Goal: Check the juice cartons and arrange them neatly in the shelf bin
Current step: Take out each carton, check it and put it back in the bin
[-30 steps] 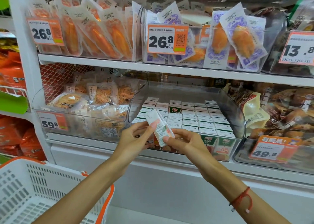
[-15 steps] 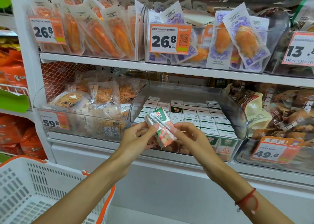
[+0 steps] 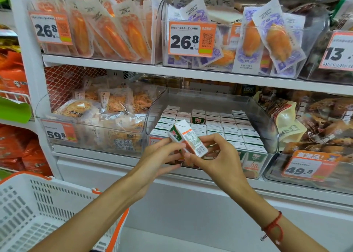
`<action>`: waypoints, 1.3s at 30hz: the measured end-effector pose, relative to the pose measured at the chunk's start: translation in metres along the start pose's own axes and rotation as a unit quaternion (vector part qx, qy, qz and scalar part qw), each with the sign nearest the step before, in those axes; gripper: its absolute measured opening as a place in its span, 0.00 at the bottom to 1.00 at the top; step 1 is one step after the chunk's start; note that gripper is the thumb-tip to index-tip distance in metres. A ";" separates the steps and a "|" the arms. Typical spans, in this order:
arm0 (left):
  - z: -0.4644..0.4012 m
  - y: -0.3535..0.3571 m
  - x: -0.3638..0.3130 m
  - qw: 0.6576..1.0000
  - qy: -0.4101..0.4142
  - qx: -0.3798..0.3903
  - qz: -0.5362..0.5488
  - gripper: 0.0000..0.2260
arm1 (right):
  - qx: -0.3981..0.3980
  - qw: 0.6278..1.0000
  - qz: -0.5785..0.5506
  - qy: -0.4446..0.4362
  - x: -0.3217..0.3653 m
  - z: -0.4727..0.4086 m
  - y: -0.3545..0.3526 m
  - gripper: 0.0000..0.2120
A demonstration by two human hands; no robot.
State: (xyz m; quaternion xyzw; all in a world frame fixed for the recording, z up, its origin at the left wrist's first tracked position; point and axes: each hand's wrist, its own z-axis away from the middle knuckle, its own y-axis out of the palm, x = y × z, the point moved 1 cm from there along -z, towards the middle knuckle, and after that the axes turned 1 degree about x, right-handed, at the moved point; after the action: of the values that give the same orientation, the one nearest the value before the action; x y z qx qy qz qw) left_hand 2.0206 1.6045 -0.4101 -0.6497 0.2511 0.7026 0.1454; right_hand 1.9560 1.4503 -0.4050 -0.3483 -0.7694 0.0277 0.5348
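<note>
- One juice carton [image 3: 186, 138] is tilted in front of the clear shelf bin [image 3: 267, 126], pinched by left hand [image 3: 159, 159] and right hand [image 3: 215, 156] fingertips.
- The bin holds upright cartons [image 3: 232, 132] in packed rows, too many to count.
- One white basket [image 3: 34, 207] sits lower left of the bin.

A shop: price tags [image 3: 192, 38] front stocked shelf bins [image 3: 210, 102].

Head camera looks forward and down, close to the shelf bin [image 3: 267, 121].
</note>
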 end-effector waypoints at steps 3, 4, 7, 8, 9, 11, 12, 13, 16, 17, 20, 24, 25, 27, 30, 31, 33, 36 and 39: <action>0.002 0.002 0.000 1.000 -0.002 -0.004 -0.025 0.14 | 0.012 0.997 0.051 -0.053 -0.001 0.003 0.001 0.22; 0.002 0.002 0.001 0.999 -0.004 -0.011 -0.036 0.14 | 0.025 0.996 0.054 -0.062 -0.002 0.004 0.002 0.22; 0.002 0.001 0.000 0.998 -0.015 -0.027 -0.059 0.15 | 0.069 0.996 0.013 -0.047 -0.002 0.004 0.002 0.20; 0.002 -0.001 -0.001 0.998 -0.013 -0.026 -0.063 0.15 | 0.082 0.996 -0.026 -0.032 -0.003 0.002 0.000 0.16; 0.002 -0.002 -0.002 0.998 -0.009 -0.021 -0.067 0.16 | 0.093 0.993 -0.069 -0.016 -0.003 0.000 -0.003 0.11; 0.002 -0.006 -0.004 0.997 0.005 -0.002 -0.078 0.19 | 0.115 0.982 -0.148 0.023 -0.004 -0.003 -0.007 0.03; 0.003 -0.008 -0.005 0.996 0.016 0.006 -0.087 0.22 | 0.122 0.977 -0.171 0.037 -0.005 -0.004 -0.008 0.06; 0.003 -0.009 -0.006 0.994 0.031 0.011 -0.104 0.25 | 0.126 0.974 -0.183 0.047 -0.005 -0.004 -0.009 0.08; 0.002 -0.009 -0.007 0.983 0.095 0.029 -0.154 0.27 | 0.119 0.972 -0.197 0.052 -0.003 -0.004 -0.009 0.12; 0.003 -0.008 -0.008 0.977 0.119 0.025 -0.173 0.28 | 0.116 0.971 -0.202 0.048 -0.003 -0.004 -0.008 0.13; 0.004 -0.004 -0.007 0.945 0.212 0.000 -0.250 0.27 | 0.106 0.969 -0.220 0.028 0.001 -0.004 -0.008 0.16; 0.005 0.001 -0.006 0.901 0.291 -0.055 -0.317 0.25 | 0.095 0.968 -0.230 0.009 0.005 -0.002 -0.012 0.13; 0.005 0.002 -0.006 0.893 0.302 -0.064 -0.328 0.25 | 0.097 0.968 -0.232 0.005 0.005 -0.003 -0.014 0.13; 0.006 0.005 -0.006 0.880 0.317 -0.072 -0.346 0.25 | 0.104 0.968 -0.230 0.003 0.006 -0.002 -0.016 0.14; 0.007 0.004 -0.006 0.871 0.327 -0.071 -0.361 0.24 | 0.113 0.969 -0.221 -0.003 0.006 0.000 -0.018 0.14; 0.007 0.003 -0.006 0.868 0.330 -0.069 -0.365 0.24 | 0.115 0.969 -0.217 -0.007 0.006 0.001 -0.018 0.14; 0.007 0.001 -0.006 0.867 0.329 -0.061 -0.370 0.25 | 0.120 0.971 -0.209 -0.013 0.007 0.002 -0.018 0.13; 0.006 -0.003 -0.006 0.889 0.299 -0.031 -0.345 0.27 | 0.121 0.975 -0.182 -0.027 0.008 0.003 -0.018 0.14; 0.007 -0.007 -0.006 0.951 0.218 -0.006 -0.218 0.27 | 0.131 0.979 -0.154 -0.030 0.006 0.003 -0.018 0.18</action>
State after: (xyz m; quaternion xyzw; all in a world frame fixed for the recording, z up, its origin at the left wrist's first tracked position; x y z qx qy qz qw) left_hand 2.0189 1.6147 -0.4048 -0.8270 0.1248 0.4961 0.2330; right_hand 1.9433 1.4416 -0.3942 -0.1519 -0.8192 0.0561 0.5501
